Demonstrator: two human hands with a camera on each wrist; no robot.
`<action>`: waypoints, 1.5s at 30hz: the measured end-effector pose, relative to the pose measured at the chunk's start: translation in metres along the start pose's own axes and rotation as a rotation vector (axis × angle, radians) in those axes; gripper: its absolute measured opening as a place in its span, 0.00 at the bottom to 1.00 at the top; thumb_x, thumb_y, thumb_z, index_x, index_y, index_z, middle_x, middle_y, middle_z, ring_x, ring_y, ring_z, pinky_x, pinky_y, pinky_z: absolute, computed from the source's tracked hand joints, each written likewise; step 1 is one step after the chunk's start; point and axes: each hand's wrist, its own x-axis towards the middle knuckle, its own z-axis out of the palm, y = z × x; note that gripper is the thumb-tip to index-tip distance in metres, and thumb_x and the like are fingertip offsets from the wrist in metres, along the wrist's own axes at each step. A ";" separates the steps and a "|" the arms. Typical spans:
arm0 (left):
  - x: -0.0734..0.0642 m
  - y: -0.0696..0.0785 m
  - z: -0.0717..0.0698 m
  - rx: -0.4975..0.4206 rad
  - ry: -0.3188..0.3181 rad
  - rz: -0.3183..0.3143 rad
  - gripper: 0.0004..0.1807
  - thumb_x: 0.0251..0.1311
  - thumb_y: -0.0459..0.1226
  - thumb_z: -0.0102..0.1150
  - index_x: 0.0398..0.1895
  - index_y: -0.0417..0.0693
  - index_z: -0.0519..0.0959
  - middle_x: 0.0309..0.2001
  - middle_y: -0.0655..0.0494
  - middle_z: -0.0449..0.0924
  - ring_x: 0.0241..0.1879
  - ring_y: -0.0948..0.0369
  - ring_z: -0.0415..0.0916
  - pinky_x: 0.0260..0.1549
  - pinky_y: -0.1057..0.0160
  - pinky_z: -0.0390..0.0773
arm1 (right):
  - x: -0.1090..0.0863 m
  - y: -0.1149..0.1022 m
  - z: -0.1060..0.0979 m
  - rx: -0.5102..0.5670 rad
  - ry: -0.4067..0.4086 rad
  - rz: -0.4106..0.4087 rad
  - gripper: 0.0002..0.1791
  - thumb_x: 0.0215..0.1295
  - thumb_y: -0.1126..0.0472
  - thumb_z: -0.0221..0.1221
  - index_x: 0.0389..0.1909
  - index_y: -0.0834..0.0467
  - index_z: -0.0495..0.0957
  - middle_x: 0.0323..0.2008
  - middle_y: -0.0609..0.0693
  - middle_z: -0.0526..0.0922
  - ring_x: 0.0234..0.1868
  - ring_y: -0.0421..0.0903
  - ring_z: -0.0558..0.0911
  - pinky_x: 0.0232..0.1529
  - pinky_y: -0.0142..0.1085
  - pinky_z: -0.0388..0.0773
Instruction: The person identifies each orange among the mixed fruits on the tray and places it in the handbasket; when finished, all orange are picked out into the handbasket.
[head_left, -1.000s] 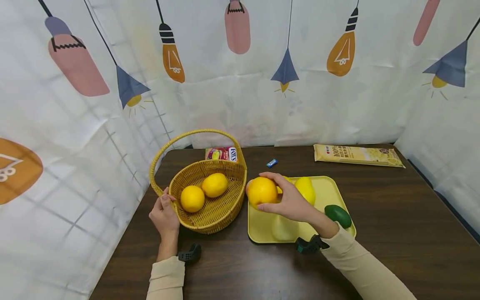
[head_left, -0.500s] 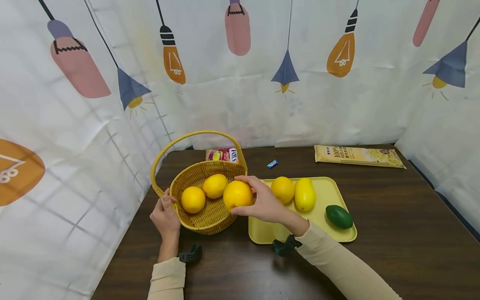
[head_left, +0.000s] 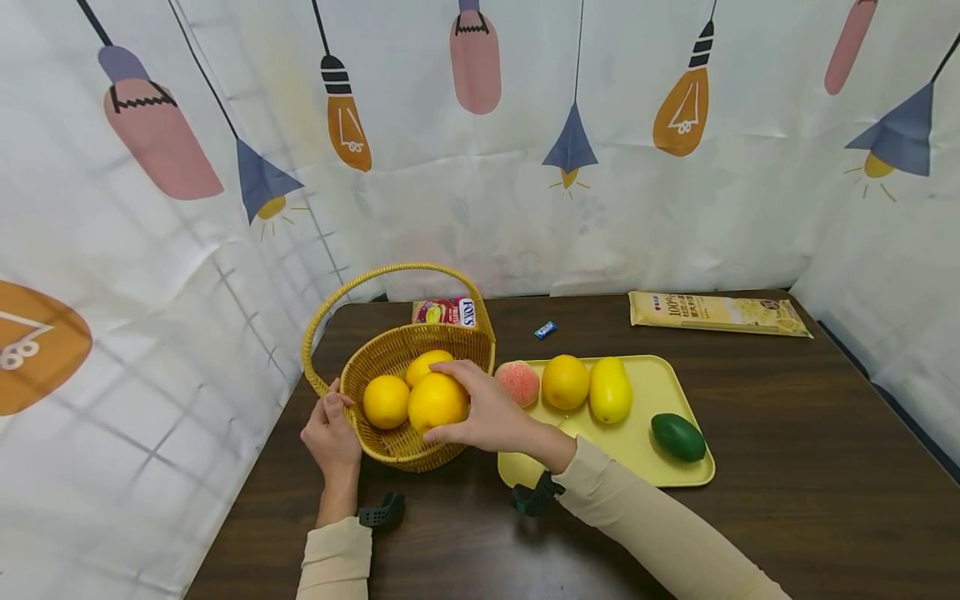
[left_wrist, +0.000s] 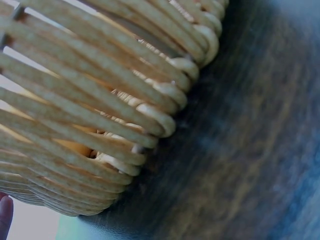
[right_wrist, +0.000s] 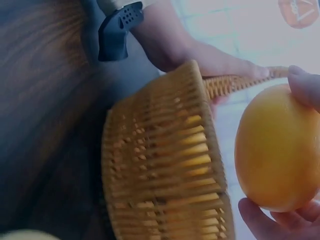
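A wicker basket (head_left: 406, 446) with a tall arched handle stands on the left of the table. My left hand (head_left: 332, 437) grips the foot of its handle at the left rim. Inside lie a round orange (head_left: 386, 402) and a lemon (head_left: 429, 363), the latter partly covered. My right hand (head_left: 495, 414) holds another orange (head_left: 437, 403) between thumb and fingers over the basket's opening. In the right wrist view this orange (right_wrist: 277, 150) is above the rim, apart from the basket (right_wrist: 160, 165). The left wrist view shows mostly the basket's woven side (left_wrist: 90, 100).
Right of the basket, a yellow tray (head_left: 678, 476) holds a peach (head_left: 517, 382), an orange (head_left: 565, 382), an oblong yellow fruit (head_left: 611, 390) and a dark green avocado (head_left: 678, 437). Behind are a candy packet (head_left: 444, 311), a small blue wrapper (head_left: 545, 330) and a long pasta packet (head_left: 720, 313).
My right hand has carried the orange leftward from above the tray to over the basket, uncovering the peach and tray fruit. The left hand has kept its grip on the basket.
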 end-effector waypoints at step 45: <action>0.000 -0.001 0.000 -0.019 0.002 0.018 0.26 0.73 0.45 0.48 0.20 0.36 0.76 0.50 0.43 0.83 0.54 0.48 0.78 0.47 0.77 0.71 | 0.042 0.004 0.039 -0.268 -0.325 0.091 0.48 0.49 0.36 0.70 0.67 0.55 0.67 0.60 0.47 0.76 0.53 0.40 0.75 0.56 0.33 0.70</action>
